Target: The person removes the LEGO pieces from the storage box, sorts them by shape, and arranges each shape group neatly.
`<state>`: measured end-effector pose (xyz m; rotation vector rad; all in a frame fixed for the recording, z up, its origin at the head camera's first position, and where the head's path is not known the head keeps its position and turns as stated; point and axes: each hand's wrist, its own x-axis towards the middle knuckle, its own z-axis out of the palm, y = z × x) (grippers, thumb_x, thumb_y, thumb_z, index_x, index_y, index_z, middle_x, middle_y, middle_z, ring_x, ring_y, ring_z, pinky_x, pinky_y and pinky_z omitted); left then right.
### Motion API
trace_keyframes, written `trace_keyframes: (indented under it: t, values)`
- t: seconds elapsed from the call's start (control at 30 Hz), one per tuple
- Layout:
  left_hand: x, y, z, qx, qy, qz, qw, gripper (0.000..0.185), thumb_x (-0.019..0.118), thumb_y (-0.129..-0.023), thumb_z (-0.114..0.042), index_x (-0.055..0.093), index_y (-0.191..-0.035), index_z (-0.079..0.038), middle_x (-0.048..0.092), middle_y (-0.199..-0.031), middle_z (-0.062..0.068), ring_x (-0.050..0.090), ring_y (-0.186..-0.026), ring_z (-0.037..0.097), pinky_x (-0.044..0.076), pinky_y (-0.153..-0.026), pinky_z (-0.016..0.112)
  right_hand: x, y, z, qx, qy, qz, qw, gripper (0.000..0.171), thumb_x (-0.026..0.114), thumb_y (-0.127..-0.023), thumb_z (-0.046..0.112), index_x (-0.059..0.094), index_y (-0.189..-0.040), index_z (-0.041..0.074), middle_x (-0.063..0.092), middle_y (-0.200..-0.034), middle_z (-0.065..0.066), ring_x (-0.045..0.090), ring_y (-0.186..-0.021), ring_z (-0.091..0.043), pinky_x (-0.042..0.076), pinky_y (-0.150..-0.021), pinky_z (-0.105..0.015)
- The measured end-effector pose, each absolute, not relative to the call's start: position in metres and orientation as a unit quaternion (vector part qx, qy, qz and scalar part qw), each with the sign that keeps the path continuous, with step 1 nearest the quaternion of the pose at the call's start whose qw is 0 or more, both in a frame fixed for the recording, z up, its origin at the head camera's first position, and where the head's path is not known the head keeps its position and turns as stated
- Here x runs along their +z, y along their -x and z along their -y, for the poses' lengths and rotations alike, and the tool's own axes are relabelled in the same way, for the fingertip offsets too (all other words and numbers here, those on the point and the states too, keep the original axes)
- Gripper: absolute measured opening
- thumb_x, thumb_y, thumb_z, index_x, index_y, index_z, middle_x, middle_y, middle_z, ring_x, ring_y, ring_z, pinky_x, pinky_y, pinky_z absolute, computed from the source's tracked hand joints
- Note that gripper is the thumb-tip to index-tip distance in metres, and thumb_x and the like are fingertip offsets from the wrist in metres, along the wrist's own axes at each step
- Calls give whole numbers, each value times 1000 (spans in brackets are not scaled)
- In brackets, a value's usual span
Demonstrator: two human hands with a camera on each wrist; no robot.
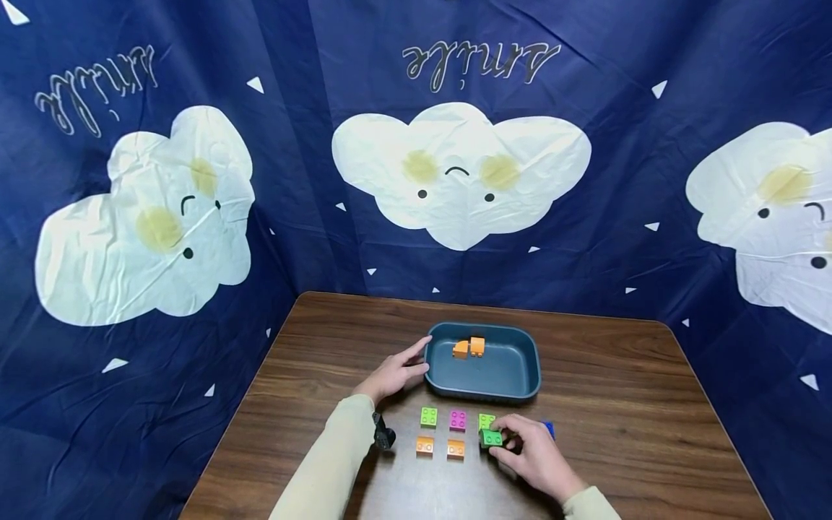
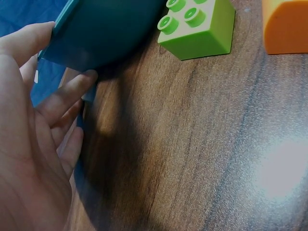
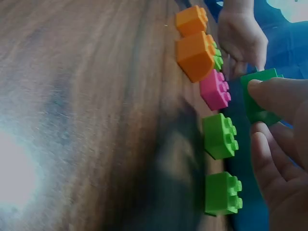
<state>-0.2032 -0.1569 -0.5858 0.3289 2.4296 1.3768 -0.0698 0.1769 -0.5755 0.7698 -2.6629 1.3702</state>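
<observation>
Head view: the left hand rests open-fingered against the tray, apparently steadying it, while the right hand pinches a green brick just before the tray.

Left wrist view: straight fingers touch the tray's wall.

Right wrist view: fingertips grip the green brick above the tabletop, beside the tray.

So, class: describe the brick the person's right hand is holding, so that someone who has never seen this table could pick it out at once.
Start at the dark teal tray in the middle of the wooden table. In front of it lie two short rows of bricks; at their right end, the right hand pinches a dark green brick. It alone is held in fingers, and it is a deeper green than the lime brick just behind it.
</observation>
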Motion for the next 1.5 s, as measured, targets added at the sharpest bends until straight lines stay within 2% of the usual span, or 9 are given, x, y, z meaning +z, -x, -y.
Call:
trace_keyframes:
  t: [0.13,0.4,0.63,0.77,1.0,1.5]
  values:
    - [-585,204,157,486,-117,-850,165,62,62,-107,-39,34,-161,-53,52,-159,4,52,-143,27,39,-118,59,-581,67,-174,433,-254,864,31,30,90,-83,9,73,-104,20,69,-94,11,63,-78,-1,56,-65,-22]
    - [-585,205,157,484,-113,-852,165,63,62,-106,-40,34,-160,-54,53,-158,4,52,-143,26,38,-118,59,-596,65,-170,401,-294,864,82,32,92,-77,4,74,-100,16,68,-90,11,62,-75,-1,54,-62,-20]
    - [-584,204,156,486,-114,-851,162,63,63,-106,-40,34,-161,-51,53,-158,4,52,-143,27,37,-118,59,-599,64,-170,384,-284,878,39,27,91,-80,8,75,-101,15,67,-90,11,60,-77,-1,53,-64,-22]
    - [-584,203,156,485,-109,-852,162,62,62,-106,-41,34,-160,-55,53,-158,4,51,-144,26,37,-118,60,-601,65,-171,383,-274,882,20,26,91,-81,10,75,-101,16,66,-90,11,60,-77,0,53,-64,-22]
    - [-585,203,157,478,-105,-857,162,62,63,-105,-42,35,-157,-59,52,-159,2,52,-143,25,37,-119,59,-610,65,-171,383,-268,884,15,25,91,-82,14,74,-100,19,63,-88,14,57,-76,2,51,-63,-21]
    - [-586,203,157,484,-105,-853,164,61,63,-105,-43,35,-157,-60,52,-159,2,51,-143,26,37,-118,60,-612,65,-170,386,-246,889,-5,26,91,-83,15,73,-100,21,63,-89,14,57,-77,1,51,-64,-22]
